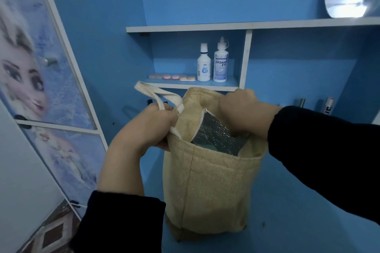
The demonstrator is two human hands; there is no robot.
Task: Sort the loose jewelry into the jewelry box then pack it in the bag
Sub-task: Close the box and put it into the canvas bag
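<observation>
- A tan jute bag (pixel 211 187) stands upright on the blue bench (pixel 298 211), its mouth open.
- The left hand (pixel 152 127) is clenched around the cream strap handle (pixel 162 96) at the bag's left rim.
- The right hand (pixel 240 109) grasps the bag's far rim, fingers curled over it.
- Inside, a silver lining (pixel 218 133) with a white zip shows; a dark teal shape (pixel 203 147) lies below it, whether it is the jewelry box I cannot tell.
- On the shelf (pixel 193 85) behind stand two white bottles (pixel 221 61) beside pink lens cases (pixel 174 77).
</observation>
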